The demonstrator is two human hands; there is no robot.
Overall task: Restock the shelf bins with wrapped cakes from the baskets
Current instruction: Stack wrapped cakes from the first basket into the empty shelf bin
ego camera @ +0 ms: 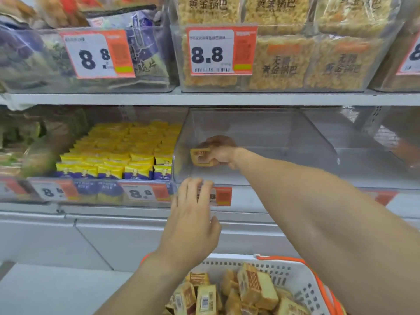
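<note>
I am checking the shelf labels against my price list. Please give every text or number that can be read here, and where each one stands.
"8.8": price tag on the upper middle bin.
"8 8": price tag on the upper left bin.
"8.8": two tags on the yellow-packet bin.
"黄金锅巴": rice-crust packs in the upper bins.
Partly covered by the left hand: tag on the clear bin.
Too blurred: barcodes, small print, printing on the cake in the right hand and basket cakes.
</note>
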